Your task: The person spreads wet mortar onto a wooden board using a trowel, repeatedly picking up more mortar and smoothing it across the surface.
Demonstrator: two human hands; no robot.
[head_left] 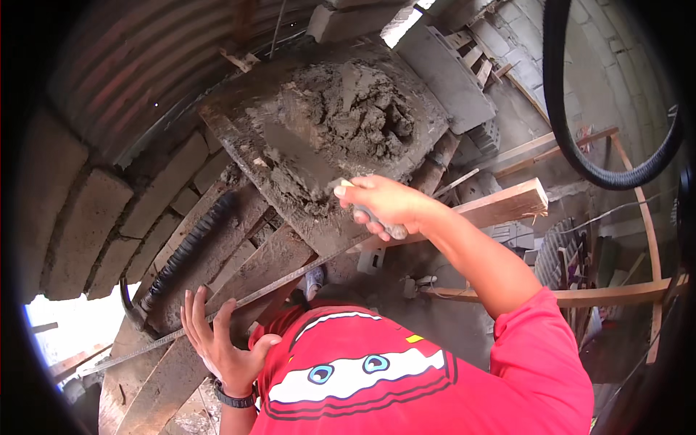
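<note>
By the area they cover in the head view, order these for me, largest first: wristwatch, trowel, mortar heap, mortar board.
1. Mortar board
2. Mortar heap
3. Trowel, partly hidden by the right hand
4. Wristwatch, clearly smallest

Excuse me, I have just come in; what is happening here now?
A person's right hand grips a trowel, its blade at the gray, mortar-like mix on a board. Most of the mix sits in a rough heap beyond the blade. The left hand is spread open over a long thin rod; whether it touches is unclear.
</note>
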